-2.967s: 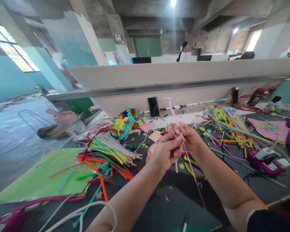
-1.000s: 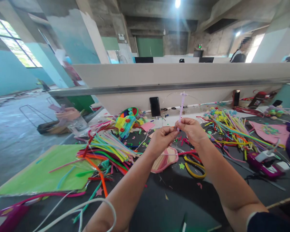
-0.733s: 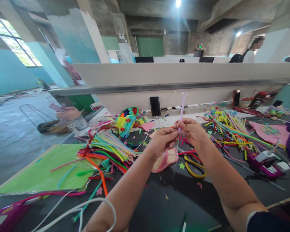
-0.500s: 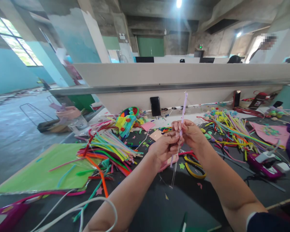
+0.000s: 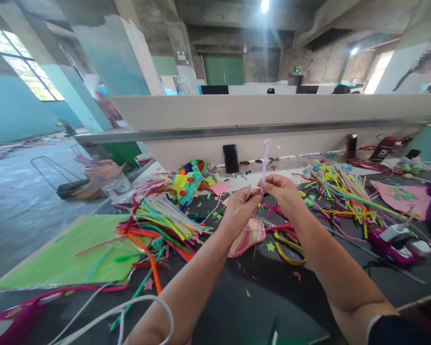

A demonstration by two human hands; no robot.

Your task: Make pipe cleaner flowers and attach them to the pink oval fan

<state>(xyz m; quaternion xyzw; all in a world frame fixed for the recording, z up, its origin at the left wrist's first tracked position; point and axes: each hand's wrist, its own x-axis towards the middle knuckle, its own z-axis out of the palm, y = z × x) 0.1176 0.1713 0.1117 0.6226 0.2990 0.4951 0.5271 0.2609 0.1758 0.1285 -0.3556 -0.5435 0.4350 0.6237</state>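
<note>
A lilac pipe cleaner [image 5: 265, 163] stands upright above my hands, its top end bent over into a small hook. My right hand [image 5: 280, 189] pinches it low down between thumb and fingers. Beside it, my left hand [image 5: 241, 208] is closed on the lower end, thumb against the fingers; the part inside is hidden. Thin wire strands hang below the hands. Under them on the dark table lies a flat pink-edged striped piece [image 5: 247, 238], partly covered by my left wrist.
Bundled pipe cleaners [image 5: 168, 218] lie left, with more at the right [image 5: 345, 187]. Yellow-handled scissors [image 5: 290, 251] are near my right forearm. A phone [image 5: 231, 158] leans on the partition. Purple glue guns [image 5: 391, 247] sit right and front left, with a white cable [image 5: 143, 299].
Both hands have shifted slightly left and up. The pipe cleaner's top now looks hooked where it was straighter. More of the pink-edged piece shows beneath my hands.
</note>
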